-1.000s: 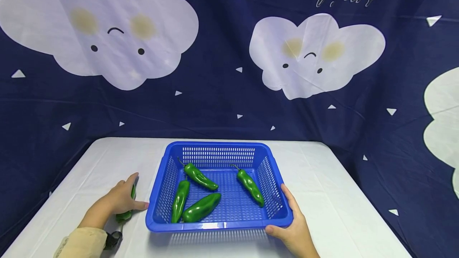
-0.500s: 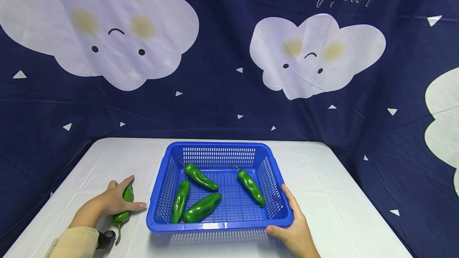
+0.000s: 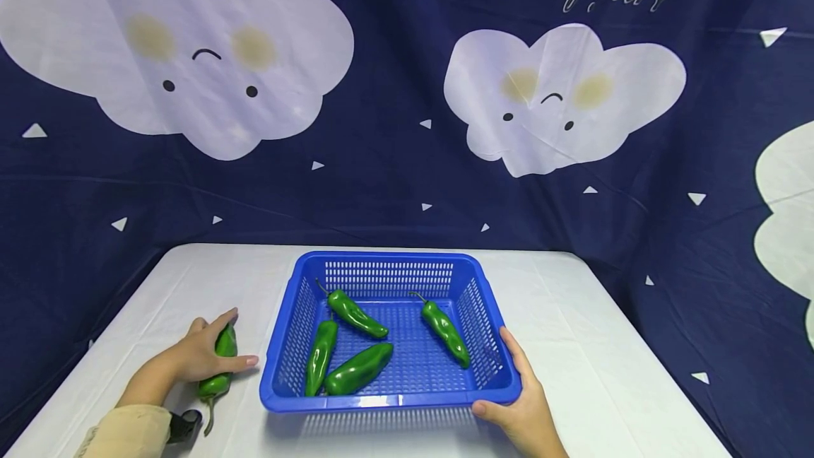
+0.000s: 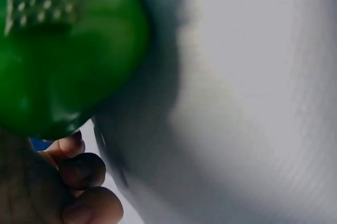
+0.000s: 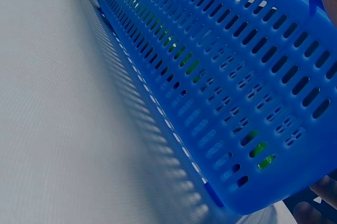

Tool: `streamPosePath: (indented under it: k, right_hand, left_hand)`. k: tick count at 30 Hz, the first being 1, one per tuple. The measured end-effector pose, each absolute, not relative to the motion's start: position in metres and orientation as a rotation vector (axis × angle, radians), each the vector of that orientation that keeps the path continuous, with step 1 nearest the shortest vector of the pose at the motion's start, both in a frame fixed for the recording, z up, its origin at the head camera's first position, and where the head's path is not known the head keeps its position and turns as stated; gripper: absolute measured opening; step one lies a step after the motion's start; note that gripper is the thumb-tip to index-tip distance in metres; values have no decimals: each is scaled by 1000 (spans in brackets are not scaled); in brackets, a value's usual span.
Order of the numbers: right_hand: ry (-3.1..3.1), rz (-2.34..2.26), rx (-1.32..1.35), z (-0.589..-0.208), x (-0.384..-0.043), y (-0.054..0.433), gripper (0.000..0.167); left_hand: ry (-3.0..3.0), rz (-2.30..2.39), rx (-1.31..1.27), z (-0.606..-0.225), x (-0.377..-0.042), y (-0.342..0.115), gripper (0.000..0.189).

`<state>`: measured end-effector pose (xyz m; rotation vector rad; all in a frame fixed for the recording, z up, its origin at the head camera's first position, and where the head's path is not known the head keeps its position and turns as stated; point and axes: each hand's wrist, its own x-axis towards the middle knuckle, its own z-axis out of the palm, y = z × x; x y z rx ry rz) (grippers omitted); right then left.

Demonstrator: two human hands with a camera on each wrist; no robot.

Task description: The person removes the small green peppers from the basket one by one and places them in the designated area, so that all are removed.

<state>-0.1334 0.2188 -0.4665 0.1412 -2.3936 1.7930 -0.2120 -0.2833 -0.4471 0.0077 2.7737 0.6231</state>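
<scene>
On the left of the white table, my left hand [image 3: 196, 353] lies over a green pepper [image 3: 224, 355], thumb straight across it and index finger stretched past its tip. The pepper's stem end shows up close in the left wrist view, with some curled fingertips [image 4: 87, 182] below it. My right hand [image 3: 524, 408] grips the front right corner of a blue plastic basket [image 3: 400, 401], thumb at the front and fingers along the side. Several green peppers lie in the basket, among them a pepper [image 3: 445, 334] on its right side.
The basket stands on a white-covered table [image 3: 572, 345]. Behind hangs a dark blue curtain [image 3: 381, 90] with cloud prints. A black strap [image 3: 184, 426] sits at my left wrist below the sleeve [image 3: 127, 433].
My left hand and the pepper under it have shifted slightly left, and more of the pepper and its stem shows. The right hand and basket have stayed in place.
</scene>
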Motion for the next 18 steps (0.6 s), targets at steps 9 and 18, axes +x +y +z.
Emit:
streamPosePath:
  k: [9, 18]
  right_hand:
    - [-2365, 1815, 202, -469, -133, 220, 112]
    - [-2422, 1752, 119, -467, -133, 219, 113]
  left_hand:
    - [2851, 590, 0, -443, -209, -288, 116]
    - [3080, 684, 107, -397, -196, -281, 111]
